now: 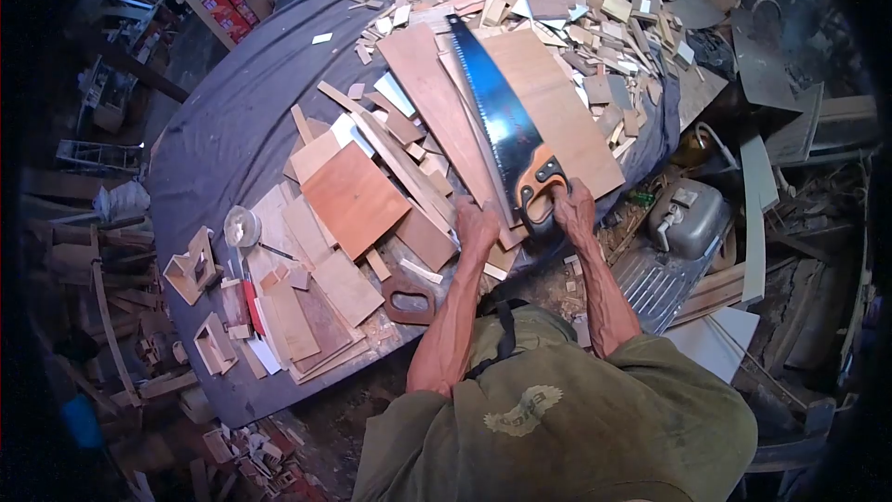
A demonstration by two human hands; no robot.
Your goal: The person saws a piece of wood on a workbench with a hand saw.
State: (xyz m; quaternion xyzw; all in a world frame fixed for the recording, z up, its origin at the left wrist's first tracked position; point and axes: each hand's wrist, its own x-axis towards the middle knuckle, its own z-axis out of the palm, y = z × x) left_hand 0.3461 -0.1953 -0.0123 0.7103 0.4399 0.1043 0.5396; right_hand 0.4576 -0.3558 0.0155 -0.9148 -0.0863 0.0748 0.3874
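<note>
My right hand (574, 209) is closed round the orange and black handle of a handsaw (509, 121). The saw's bluish blade points away from me and lies over the boards, its toothed edge on the left. Beneath and right of it is a wide light plywood panel (557, 93). My left hand (477, 221) is closed at the near end of a long reddish wooden plank (432, 98), left of the saw; its fingertips are partly hidden. A square orange-brown board (355, 200) sits further left among stacked pieces.
A cloth-covered table (251, 84) carries a heap of wood offcuts (595, 37) at the back. A second, brown-handled saw (409, 300) lies near the front edge. A clear tub (243, 226) stands at left, a metal sink (688, 218) at right.
</note>
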